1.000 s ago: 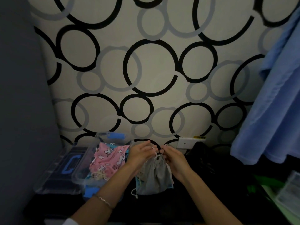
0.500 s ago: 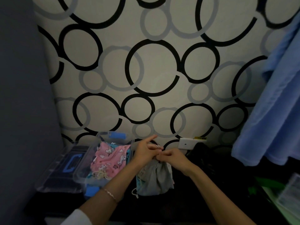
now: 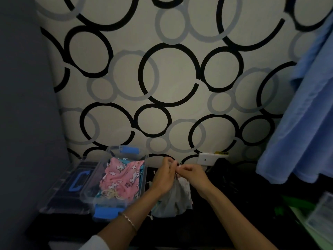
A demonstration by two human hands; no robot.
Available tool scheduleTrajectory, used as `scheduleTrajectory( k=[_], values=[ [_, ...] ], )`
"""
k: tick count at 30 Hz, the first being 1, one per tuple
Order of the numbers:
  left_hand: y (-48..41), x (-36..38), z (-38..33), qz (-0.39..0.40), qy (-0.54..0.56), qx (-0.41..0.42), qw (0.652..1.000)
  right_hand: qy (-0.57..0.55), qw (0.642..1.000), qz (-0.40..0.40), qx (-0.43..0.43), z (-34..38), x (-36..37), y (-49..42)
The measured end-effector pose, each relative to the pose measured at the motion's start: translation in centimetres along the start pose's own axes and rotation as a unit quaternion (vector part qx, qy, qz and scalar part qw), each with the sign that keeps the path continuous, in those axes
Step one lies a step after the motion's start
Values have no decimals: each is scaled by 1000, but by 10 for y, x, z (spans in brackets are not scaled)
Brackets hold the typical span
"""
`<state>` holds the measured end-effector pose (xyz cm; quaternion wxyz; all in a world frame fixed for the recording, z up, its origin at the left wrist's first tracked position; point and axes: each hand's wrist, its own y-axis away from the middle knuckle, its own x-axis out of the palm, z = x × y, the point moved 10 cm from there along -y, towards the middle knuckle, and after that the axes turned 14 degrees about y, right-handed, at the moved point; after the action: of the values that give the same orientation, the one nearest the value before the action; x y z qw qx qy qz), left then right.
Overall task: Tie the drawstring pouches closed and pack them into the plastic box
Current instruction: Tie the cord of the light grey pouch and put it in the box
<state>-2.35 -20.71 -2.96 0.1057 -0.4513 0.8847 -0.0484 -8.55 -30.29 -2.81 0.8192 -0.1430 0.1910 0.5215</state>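
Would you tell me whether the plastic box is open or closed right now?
Open: the plastic box has no lid on, showing the pink pouch inside; its lid lies beside it.

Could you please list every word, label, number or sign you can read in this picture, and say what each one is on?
There is no readable text.
The yellow tag above the wall plate: too small and blurred to read.
The pink pouch in the plastic box: cartoon animals and clouds only, no words visible.
The box lid: a blue C-shaped handle, not a letter.
The grey pouch held by the left hand and right hand: no print visible.
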Motion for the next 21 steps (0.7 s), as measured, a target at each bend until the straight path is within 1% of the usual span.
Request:
scheduleTrajectory(
  k=[2,4,6,10,13,16,19,21],
  values=[
    [0,-5,-2,-20,-13,17,1000,1,1000,-11,2,0,-2,0],
    [-3,-7,-4,-12,-5,21,1000,6,1000,-21,10,-3,-6,-1],
    [-5,-7,-3,21,18,8,1000,2,1000,-23,19,-5,-9,-2],
    [-4,-2,3,116,22,-14,993,0,999,-24,25,-4,-11,-3],
    [-3,-1,5,158,14,-27,987,26,1000,-7,7,5,-8,-1],
    [-3,2,3,188,0,-26,982,60,998,14,-10,12,-6,1],
    [-3,3,1,195,-7,-25,980,94,995,32,-14,19,-4,3],
    [-2,-1,-1,206,-25,-25,978,104,994,27,-14,21,-7,3]
  ],
)
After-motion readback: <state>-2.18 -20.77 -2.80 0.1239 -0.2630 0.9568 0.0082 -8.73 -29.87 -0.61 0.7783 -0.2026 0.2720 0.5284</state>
